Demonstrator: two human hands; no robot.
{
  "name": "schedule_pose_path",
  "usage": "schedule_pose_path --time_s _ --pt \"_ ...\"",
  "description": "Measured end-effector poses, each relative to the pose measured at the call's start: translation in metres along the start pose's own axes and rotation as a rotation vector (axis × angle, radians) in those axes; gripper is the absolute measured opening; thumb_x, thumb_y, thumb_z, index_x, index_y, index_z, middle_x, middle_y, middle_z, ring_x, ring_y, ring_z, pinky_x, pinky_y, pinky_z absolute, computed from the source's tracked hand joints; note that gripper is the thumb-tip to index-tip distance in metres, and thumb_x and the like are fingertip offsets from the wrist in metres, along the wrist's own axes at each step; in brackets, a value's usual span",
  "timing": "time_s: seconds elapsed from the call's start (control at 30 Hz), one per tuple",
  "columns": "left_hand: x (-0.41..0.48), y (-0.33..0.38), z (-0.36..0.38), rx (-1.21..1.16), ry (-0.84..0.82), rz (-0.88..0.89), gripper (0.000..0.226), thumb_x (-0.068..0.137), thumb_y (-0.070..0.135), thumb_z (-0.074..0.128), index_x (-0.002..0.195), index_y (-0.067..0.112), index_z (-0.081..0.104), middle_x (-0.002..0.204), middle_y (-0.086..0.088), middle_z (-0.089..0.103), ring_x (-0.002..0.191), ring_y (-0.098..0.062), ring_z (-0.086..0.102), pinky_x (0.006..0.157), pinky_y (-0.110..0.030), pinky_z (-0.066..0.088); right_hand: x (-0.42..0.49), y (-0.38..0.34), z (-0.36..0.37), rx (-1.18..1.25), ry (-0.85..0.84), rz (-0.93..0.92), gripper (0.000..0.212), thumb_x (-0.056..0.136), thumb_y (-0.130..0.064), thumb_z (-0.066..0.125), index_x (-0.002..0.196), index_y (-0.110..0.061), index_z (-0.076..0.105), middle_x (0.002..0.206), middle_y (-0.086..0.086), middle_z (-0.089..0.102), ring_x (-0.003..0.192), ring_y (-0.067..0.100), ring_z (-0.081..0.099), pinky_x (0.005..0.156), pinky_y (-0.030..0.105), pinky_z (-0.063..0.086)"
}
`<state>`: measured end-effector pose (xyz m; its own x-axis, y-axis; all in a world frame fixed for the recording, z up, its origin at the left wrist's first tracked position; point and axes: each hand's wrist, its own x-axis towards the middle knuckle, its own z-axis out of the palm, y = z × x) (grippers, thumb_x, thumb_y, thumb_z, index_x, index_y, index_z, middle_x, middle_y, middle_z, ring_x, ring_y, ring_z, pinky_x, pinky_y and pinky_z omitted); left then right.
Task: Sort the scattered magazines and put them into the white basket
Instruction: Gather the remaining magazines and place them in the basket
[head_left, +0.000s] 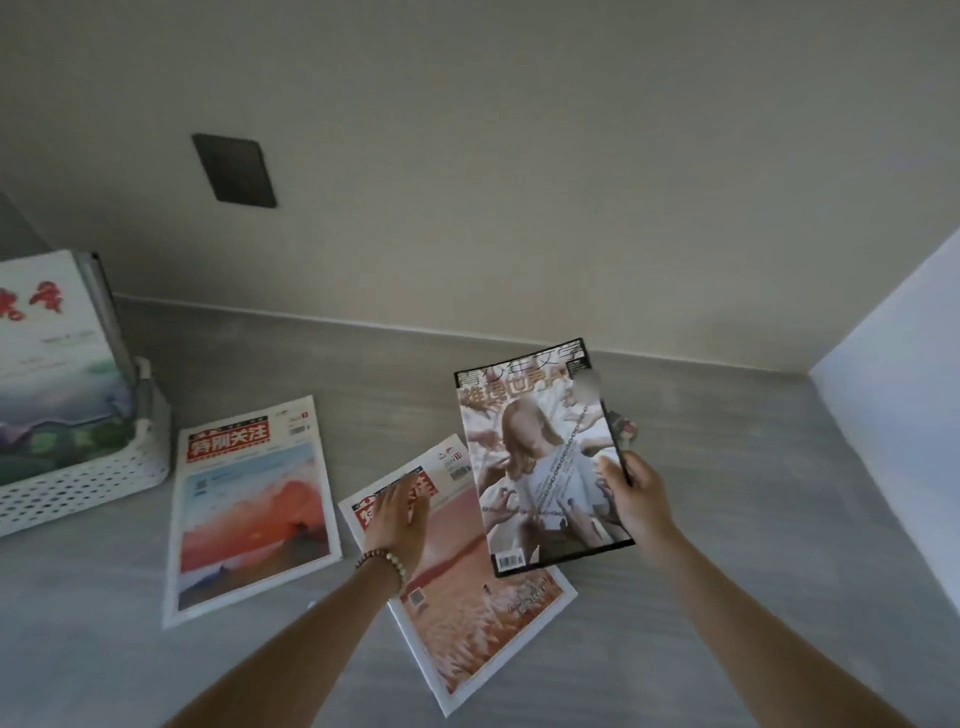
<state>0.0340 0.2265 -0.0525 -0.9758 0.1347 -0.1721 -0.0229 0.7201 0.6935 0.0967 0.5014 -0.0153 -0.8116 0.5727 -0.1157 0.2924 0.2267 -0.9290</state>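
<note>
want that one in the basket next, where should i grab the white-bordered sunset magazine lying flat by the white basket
Probably the white-bordered sunset magazine by its near bottom edge, coming from your side with the left hand. It lies flat on the grey counter, so slide fingers under that free edge; the white basket crowds its upper left.

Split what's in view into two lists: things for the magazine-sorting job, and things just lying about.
For the job: black-bordered magazine in the right hand; orange-field magazine under the left hand; sunset magazine; white basket, already holding magazines.

Lying about: dark wall plate.
</note>
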Motion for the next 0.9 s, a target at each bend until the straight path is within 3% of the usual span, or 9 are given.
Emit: schedule_pose_path --time_s 0.1,0.17,0.23,0.3,0.4,0.53,0.67,0.8,0.9 --pt "-0.003 -0.038 -0.035 0.048 0.142 -0.074 0.045 0.097 0.032 0.030 0.138 0.015 0.036 0.144 -0.007 0.040 0.136 -0.022 0.031 0.113 -0.040 0.026 -0.017 0.003 0.054 -0.082 -0.211 0.026 0.009 0.091 -0.020 0.057 0.091 -0.011 0.058 0.062 -0.010 0.054 0.057 0.000 0.055 0.047 0.004 0.038" --pt "-0.009 -0.062 -0.053 0.125 0.151 -0.131 0.048 0.097 0.035 0.029 0.141 0.017 0.031 0.149 -0.004 0.034 0.140 -0.022 0.024 0.116 -0.042 0.020 -0.028 0.009 0.076 -0.149 -0.326 0.064 0.017 0.092 -0.025 0.055 0.104 -0.012 0.058 0.068 -0.011 0.055 0.062 0.003 0.056 0.049 0.004 0.040" --pt "-0.016 -0.085 -0.064 0.224 0.108 -0.192 0.054 0.095 0.041 0.029 0.145 0.021 0.022 0.154 -0.001 0.021 0.143 -0.023 0.013 0.118 -0.045 0.012 -0.035 0.014 0.087 -0.243 -0.390 0.106 0.039 0.093 -0.031 0.053 0.125 -0.010 0.052 0.092 -0.004 0.065 0.076 0.002 0.058 0.064 0.006 0.043" --pt "-0.022 -0.103 -0.071 0.278 0.077 -0.314 0.064 0.092 0.052 0.030 0.147 0.028 0.009 0.157 0.003 0.005 0.145 -0.026 -0.001 0.117 -0.049 0.001 -0.037 0.019 0.089 -0.432 -0.406 0.073 0.052 0.093 -0.036 0.050 0.136 -0.008 0.044 0.123 0.006 0.061 0.098 0.009 0.058 0.083 0.021 0.044" --pt "-0.025 -0.123 -0.084 0.306 0.073 -0.521 0.079 0.085 0.066 0.031 0.146 0.031 -0.004 0.157 0.001 -0.011 0.142 -0.032 -0.014 0.113 -0.055 -0.006 -0.040 0.022 0.091 -0.588 -0.391 -0.014 0.053 0.094 -0.041 0.046 0.137 -0.010 0.043 0.136 0.009 0.054 0.123 0.023 0.051 0.096 0.034 0.041" --pt "-0.023 -0.133 -0.097 0.227 0.186 -0.632 0.089 0.082 0.065 0.040 0.147 0.025 -0.004 0.157 -0.006 -0.011 0.143 -0.034 -0.006 0.115 -0.051 -0.001 -0.051 0.022 0.097 -0.662 -0.268 -0.100 0.047 0.092 -0.042 0.049 0.130 -0.014 0.048 0.113 0.005 0.068 0.100 0.020 0.065 0.075 0.030 0.049" --pt "-0.021 -0.134 -0.105 0.125 0.308 -0.621 0.105 0.070 0.060 0.064 0.146 0.020 0.003 0.152 -0.009 0.008 0.135 -0.035 0.015 0.113 -0.049 0.017 -0.054 0.022 0.095 -0.633 -0.230 -0.130 0.043 0.086 -0.040 0.057 0.121 -0.015 0.052 0.111 0.001 0.063 0.096 0.019 0.061 0.074 0.030 0.045" --pt "-0.016 -0.129 -0.111 0.063 0.311 -0.676 0.123 0.054 0.054 0.080 0.145 0.020 0.004 0.142 -0.018 0.021 0.129 -0.037 0.023 0.109 -0.049 0.023 -0.057 0.024 0.093 -0.676 -0.201 -0.126 0.034 0.083 -0.042 0.059 0.102 -0.015 0.054 0.097 0.001 0.060 0.076 0.015 0.057 0.062 0.028 0.042" --pt "-0.011 -0.126 -0.118 -0.028 0.295 -0.739 0.111 0.056 0.040 0.084 0.140 0.012 0.018 0.136 -0.022 0.033 0.126 -0.037 0.033 0.106 -0.047 0.032 -0.059 0.022 0.096 -0.717 -0.102 -0.221 0.032 0.080 -0.039 0.064 0.091 -0.012 0.051 0.098 0.005 0.054 0.078 0.018 0.052 0.057 0.028 0.040"
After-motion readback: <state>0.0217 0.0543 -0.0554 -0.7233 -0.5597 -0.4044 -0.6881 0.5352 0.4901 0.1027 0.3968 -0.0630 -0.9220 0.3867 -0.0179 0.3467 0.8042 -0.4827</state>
